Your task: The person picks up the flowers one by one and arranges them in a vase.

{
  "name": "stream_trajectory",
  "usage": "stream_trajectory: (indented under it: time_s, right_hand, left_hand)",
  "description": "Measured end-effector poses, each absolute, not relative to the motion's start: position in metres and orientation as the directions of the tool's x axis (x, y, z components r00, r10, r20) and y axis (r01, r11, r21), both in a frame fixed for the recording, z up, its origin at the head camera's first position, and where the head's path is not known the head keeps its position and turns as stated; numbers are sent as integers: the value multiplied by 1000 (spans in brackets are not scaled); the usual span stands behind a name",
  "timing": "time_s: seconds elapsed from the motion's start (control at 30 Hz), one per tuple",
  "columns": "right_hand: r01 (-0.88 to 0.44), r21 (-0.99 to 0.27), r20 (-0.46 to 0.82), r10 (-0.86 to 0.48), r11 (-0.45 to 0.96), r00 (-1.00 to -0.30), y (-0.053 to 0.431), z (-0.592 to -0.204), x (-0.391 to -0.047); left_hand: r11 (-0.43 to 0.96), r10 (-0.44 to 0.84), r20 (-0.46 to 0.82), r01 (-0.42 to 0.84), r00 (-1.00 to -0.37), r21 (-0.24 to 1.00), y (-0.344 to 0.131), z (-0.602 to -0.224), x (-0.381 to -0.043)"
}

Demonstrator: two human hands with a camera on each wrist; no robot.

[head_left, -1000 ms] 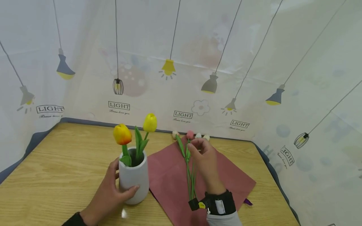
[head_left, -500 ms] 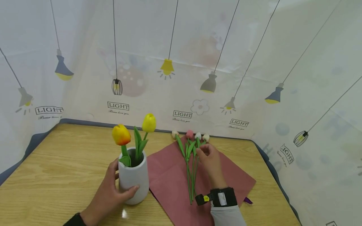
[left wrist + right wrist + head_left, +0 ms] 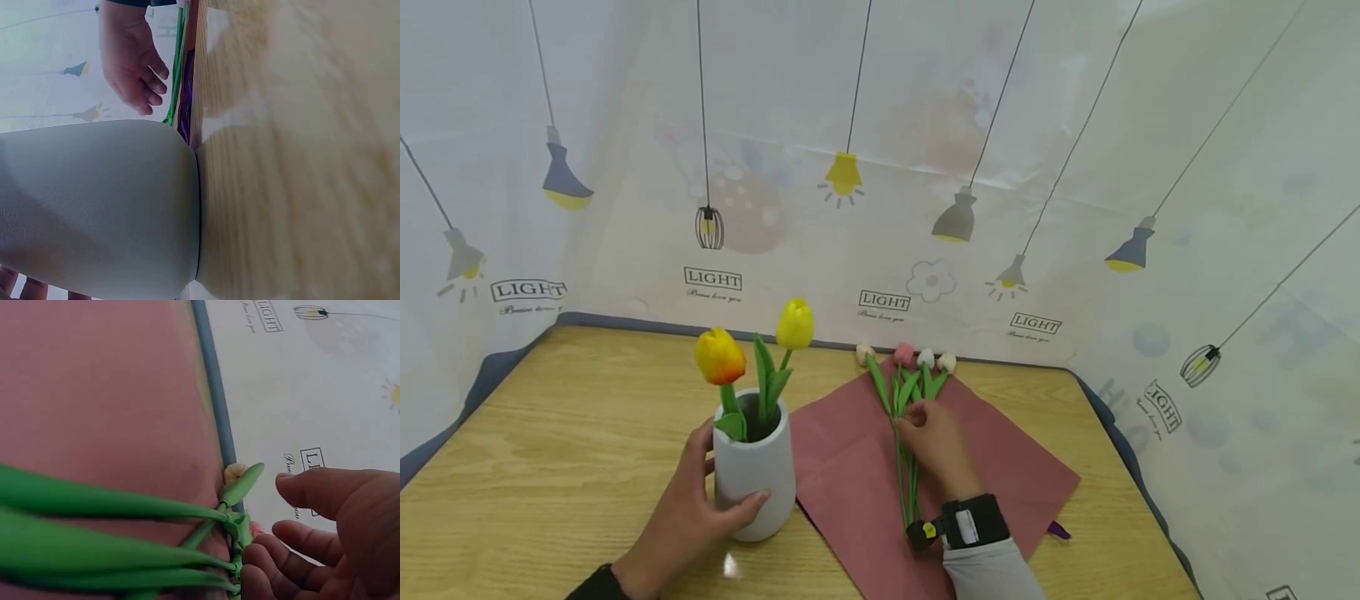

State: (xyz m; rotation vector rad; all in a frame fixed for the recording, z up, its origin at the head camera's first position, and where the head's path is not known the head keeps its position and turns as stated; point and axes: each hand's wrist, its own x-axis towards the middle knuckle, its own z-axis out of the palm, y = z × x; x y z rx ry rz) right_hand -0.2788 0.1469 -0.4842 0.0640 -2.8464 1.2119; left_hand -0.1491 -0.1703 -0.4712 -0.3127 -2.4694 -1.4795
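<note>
My left hand (image 3: 688, 508) grips a white vase (image 3: 754, 487) around its side, thumb across the front. Two tulips stand in it, one yellow-orange (image 3: 720, 356) and one plain yellow (image 3: 795, 323). My right hand (image 3: 942, 446) hovers by the leaves and stems of several tulips lying together, with a pink tulip head (image 3: 903, 354) among pale ones. In the right wrist view its thumb and loosely bent fingers (image 3: 312, 487) are apart, beside the green leaves (image 3: 244, 487). The left wrist view shows the vase's base (image 3: 125, 212) on the table.
The lying tulips rest on a dusky red sheet (image 3: 842, 467) on the wooden table (image 3: 602, 400). Something purple (image 3: 1058, 531) shows at the sheet's right edge. A pale curtain (image 3: 820, 108) printed with lamps encloses the table's back and sides.
My right hand shifted to the right, then back left and closer to me over the stems, leaving the tulip heads and leaves more exposed. My left hand and the vase stay put.
</note>
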Motion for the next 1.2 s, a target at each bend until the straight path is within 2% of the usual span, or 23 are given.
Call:
stream_trajectory:
  time_s: [0.2,0.47,0.73,1.0,1.2]
  right_hand:
    - [-49,-611,31,-37,790,-999,139,-489,-278]
    - [-94,-579,41,-86,810,-995,139,-493,-279]
    - [-77,-584,13,-86,808,-996,139,-496,-279]
    - [-54,-686,43,-34,726,-999,144,-499,-282]
    - [5,-827,-18,-18,562,-1000,151,-502,-285]
  left_hand:
    - [458,54,307,297,-950,838,-170,-469,-149]
    - [456,47,286,275,-957,846,-170,-470,-149]
    - [457,48,295,283,-954,843,-169,-468,-147]
    - [468,45,284,271,-958,841,-168,-468,-147]
    - [468,43,271,258,-962,845,-168,-468,-147]
